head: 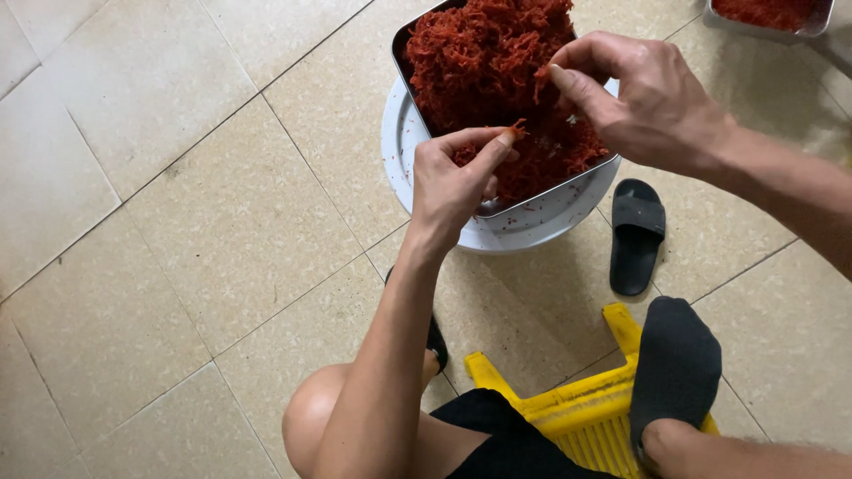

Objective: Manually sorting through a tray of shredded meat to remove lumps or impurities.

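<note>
Nearest the camera are a bent knee (311,417) and a yellow stool (577,404) with a black-socked foot (674,372) resting on it; beyond them, on the tiled floor (177,222), a steel tray (497,206) of red shreds (484,53) sits tilted on a white basin (524,231). Left hand (457,177) has its grip pinched together on a small tuft of shreds at the fingertips, just over the tray's near end. Right hand (643,102) likewise closes thumb and finger on a few strands at the heap's right edge. Shreds look light, soft and stringy, tangled into a loose mound, deep red to orange; I judge they cling together and tear apart easily, so a fingertip pinch on a small clump suits better than a full grab. A black slipper (637,235) lies beside the basin, and a second tray (772,18) of red stuff shows at the top right.
</note>
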